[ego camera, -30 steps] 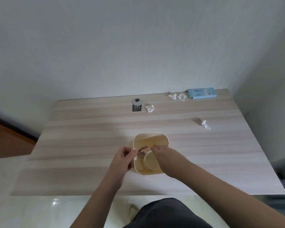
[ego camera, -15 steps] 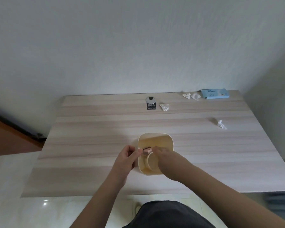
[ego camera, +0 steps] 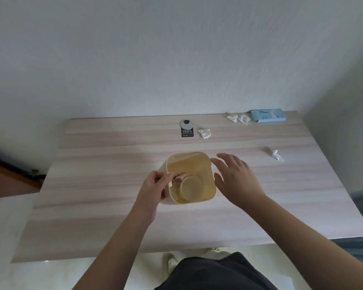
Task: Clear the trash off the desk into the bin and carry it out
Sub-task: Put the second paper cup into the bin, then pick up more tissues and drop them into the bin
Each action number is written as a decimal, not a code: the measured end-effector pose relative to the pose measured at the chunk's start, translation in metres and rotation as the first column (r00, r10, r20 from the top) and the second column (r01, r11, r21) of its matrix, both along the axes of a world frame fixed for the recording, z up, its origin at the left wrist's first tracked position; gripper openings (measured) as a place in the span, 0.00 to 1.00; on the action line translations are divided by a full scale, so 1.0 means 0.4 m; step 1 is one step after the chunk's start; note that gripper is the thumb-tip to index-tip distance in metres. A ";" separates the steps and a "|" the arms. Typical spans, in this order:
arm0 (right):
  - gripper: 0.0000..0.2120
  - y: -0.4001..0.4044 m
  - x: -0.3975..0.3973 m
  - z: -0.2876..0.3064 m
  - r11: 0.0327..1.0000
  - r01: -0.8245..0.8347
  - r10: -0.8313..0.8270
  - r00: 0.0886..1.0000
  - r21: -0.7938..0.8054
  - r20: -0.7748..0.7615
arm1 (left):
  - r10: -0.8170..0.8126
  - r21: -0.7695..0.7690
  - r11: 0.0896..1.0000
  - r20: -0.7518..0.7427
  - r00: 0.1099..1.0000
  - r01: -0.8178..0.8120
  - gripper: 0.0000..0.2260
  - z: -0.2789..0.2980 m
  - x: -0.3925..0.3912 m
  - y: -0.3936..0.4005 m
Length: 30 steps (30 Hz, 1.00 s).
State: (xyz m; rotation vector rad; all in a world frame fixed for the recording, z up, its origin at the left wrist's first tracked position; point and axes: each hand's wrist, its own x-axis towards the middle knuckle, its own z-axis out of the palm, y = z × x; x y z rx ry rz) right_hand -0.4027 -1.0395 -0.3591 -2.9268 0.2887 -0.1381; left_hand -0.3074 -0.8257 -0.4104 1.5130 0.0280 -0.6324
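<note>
On the pale wooden counter [ego camera: 113, 206], my left hand [ego camera: 153, 188] grips the cream plastic bin [ego camera: 210, 191], my right hand [ego camera: 235, 181] spreads empty, and four crumpled white tissues [ego camera: 204, 133] wait.

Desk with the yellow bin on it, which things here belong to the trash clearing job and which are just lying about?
Part of the job:
- yellow bin, left hand gripping its rim
- right hand, open beside it
- crumpled tissue by the tag
- two tissues by the blue pack
- tissue at the right

Probably just lying about:
- black 100% tag
- blue pack
</note>
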 end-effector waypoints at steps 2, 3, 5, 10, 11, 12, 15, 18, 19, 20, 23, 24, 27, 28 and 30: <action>0.20 -0.036 0.017 -0.012 1.000 0.013 -0.013 1.000 0.006 -0.012 | 0.011 0.009 1.000 -0.013 1.000 -0.011 0.14 -0.001 0.014 -0.018; 0.20 -0.055 0.028 -0.019 1.000 0.016 -0.016 1.000 0.010 -0.017 | 0.019 0.013 1.000 -0.016 1.000 -0.018 0.15 -0.002 0.021 -0.027; 0.20 -0.095 0.054 -0.035 1.000 0.016 -0.015 0.999 0.019 -0.030 | 0.037 0.035 0.999 -0.022 0.999 -0.036 0.16 -0.005 0.033 -0.048; 0.22 -0.202 0.125 -0.078 1.000 -0.016 0.016 0.994 0.003 -0.112 | 0.084 0.085 0.993 -0.040 0.996 -0.081 0.17 0.002 0.055 -0.109; 0.22 -0.225 0.143 -0.088 1.000 -0.026 0.025 0.991 -0.002 -0.131 | 0.087 0.091 0.992 -0.043 0.995 -0.083 0.16 0.004 0.061 -0.120; 0.22 -0.247 0.162 -0.098 0.999 -0.033 0.032 0.988 -0.005 -0.148 | 0.087 0.093 0.992 -0.048 0.995 -0.082 0.14 0.006 0.068 -0.130; 0.23 -0.303 0.226 -0.138 0.998 -0.050 0.042 0.980 -0.038 -0.192 | 0.091 0.101 0.991 -0.048 0.995 -0.086 0.08 0.013 0.101 -0.154; 0.24 -0.339 0.295 -0.188 0.996 -0.071 0.054 0.967 -0.060 -0.251 | 0.089 0.130 0.988 -0.029 0.996 -0.084 0.07 0.026 0.138 -0.169; 0.25 -0.347 0.319 -0.206 0.995 -0.086 0.066 0.961 -0.060 -0.270 | 0.086 0.137 0.987 -0.020 0.996 -0.083 0.07 0.031 0.148 -0.175; 0.26 -0.353 0.343 -0.224 0.993 -0.102 0.081 0.955 -0.060 -0.286 | 0.088 0.139 0.987 -0.012 0.996 -0.085 0.07 0.034 0.156 -0.181; 0.28 -0.363 0.409 -0.277 0.989 -0.141 0.118 0.938 -0.050 -0.325 | 0.133 0.105 0.986 -0.002 0.991 -0.132 0.09 0.040 0.164 -0.203; 0.29 -0.366 0.429 -0.292 0.987 -0.155 0.132 0.931 -0.044 -0.340 | 0.153 0.087 0.985 -0.007 0.988 -0.152 0.09 0.040 0.163 -0.211; 0.33 -0.373 0.494 -0.328 0.981 -0.192 0.166 0.904 -0.029 -0.393 | 0.203 0.059 0.978 -0.031 0.979 -0.201 0.09 0.037 0.152 -0.240; 0.33 -0.377 0.515 -0.339 0.980 -0.195 0.168 0.894 -0.024 -0.415 | 0.220 0.057 0.974 -0.042 0.975 -0.217 0.09 0.034 0.148 -0.247; 0.35 -0.387 0.550 -0.365 0.983 -0.183 0.155 0.868 -0.014 -0.472 | 0.240 0.058 0.970 -0.063 0.969 -0.236 0.09 0.032 0.145 -0.262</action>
